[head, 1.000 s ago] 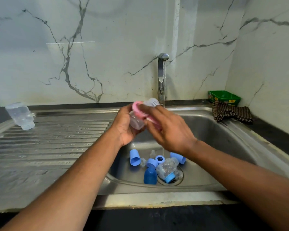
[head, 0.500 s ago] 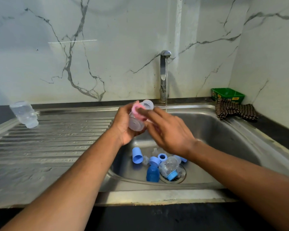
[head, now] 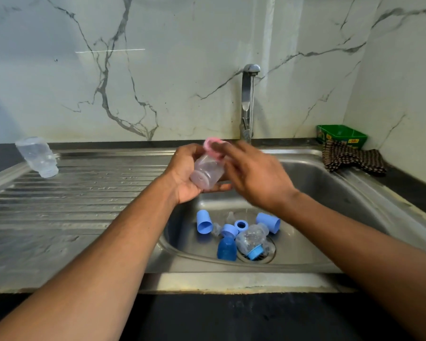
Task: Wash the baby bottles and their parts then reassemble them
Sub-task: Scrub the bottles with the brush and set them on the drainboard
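Note:
My left hand holds a small clear baby bottle tilted over the sink, its base toward me. A pink ring sits at the bottle's neck, and the fingers of my right hand are on that ring. In the sink basin lie two light blue caps, a blue collar ring, a dark blue bottle with a blue collar, a clear bottle and clear teats. Another clear bottle stands upside down on the drainboard at far left.
The tap stands behind the basin with a thin stream of water running. A green tub and a checked cloth sit at the back right. The ribbed steel drainboard stretches to the left.
The bottle has tipped so its base now faces me. My right hand has shifted along the pink ring at the neck. The view has drifted slightly.

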